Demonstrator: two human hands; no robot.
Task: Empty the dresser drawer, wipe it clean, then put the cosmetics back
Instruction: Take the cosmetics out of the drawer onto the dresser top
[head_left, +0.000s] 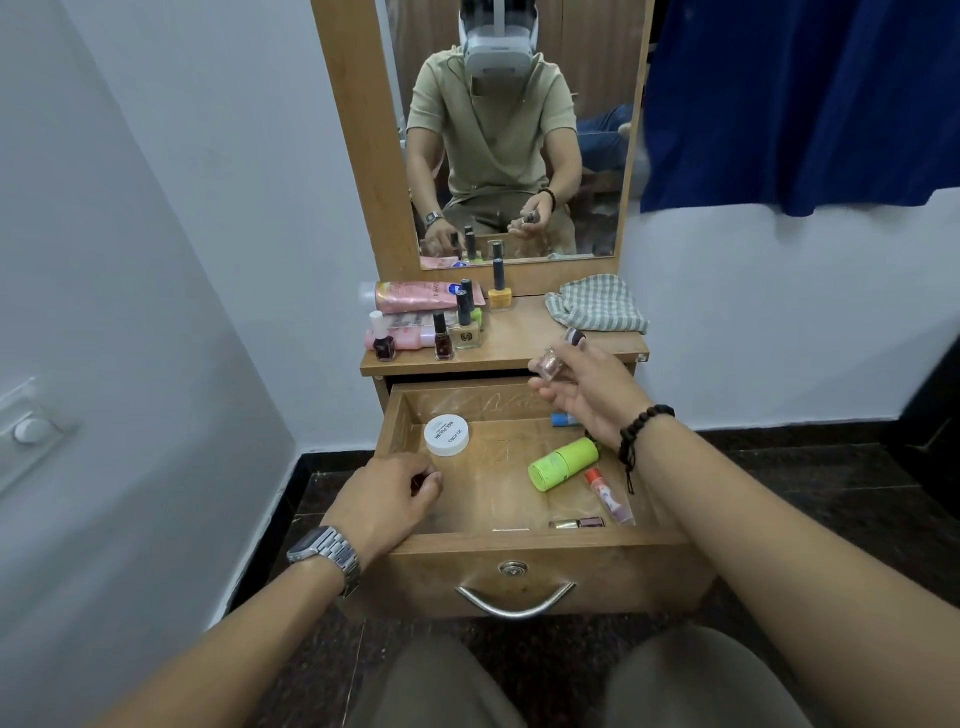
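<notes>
Two hands busy: right hand (582, 387) pinches a polish bottle (551, 359) above the drawer (540, 543), bound for the tabletop (524, 340) w/ the rest; left hand (395, 496) curls near the white jar (446, 435), grip unclear.

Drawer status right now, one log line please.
phase: emptying | drawer: open, items remain | right hand: holds nail polish bottle above drawer | left hand: curled at front-left corner, contents unclear | cloth: on dresser top
</notes>
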